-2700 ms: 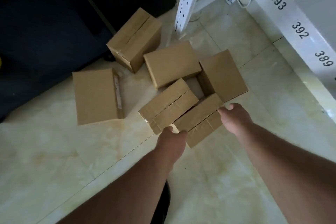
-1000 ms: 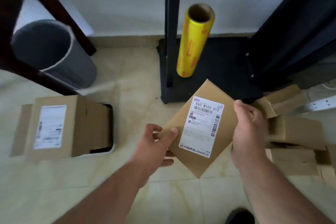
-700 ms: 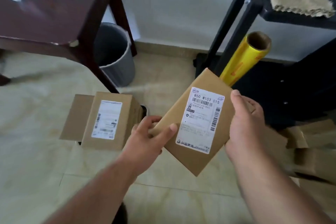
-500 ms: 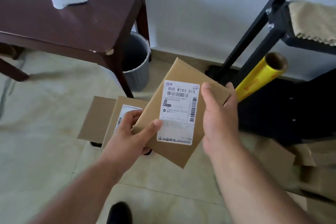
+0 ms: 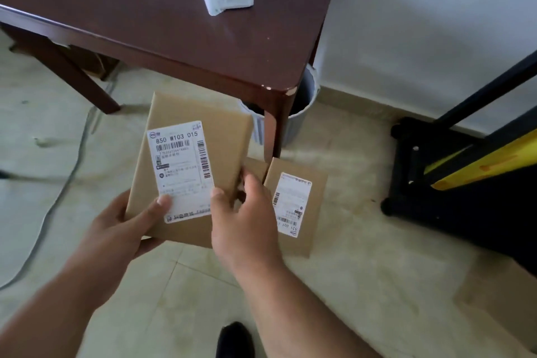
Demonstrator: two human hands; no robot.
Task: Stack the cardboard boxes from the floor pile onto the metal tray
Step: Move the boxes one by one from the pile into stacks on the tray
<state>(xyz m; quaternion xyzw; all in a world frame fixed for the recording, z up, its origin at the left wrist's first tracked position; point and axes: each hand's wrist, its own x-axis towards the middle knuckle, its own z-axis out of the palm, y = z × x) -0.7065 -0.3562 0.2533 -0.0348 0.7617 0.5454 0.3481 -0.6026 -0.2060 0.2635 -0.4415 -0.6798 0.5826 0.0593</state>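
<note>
1. while the flat brown cardboard box with a white shipping label [image 5: 189, 171] was held tilted out in front half a second ago, it is now carried over beside the labelled brown cardboard box on the floor [image 5: 293, 206].
2. left hand [image 5: 122, 229] grips its lower left corner, thumb on the label; right hand [image 5: 247, 212] curls round its right edge.
3. metal tray is not visible here; lowering onto that stack looks next.
</note>
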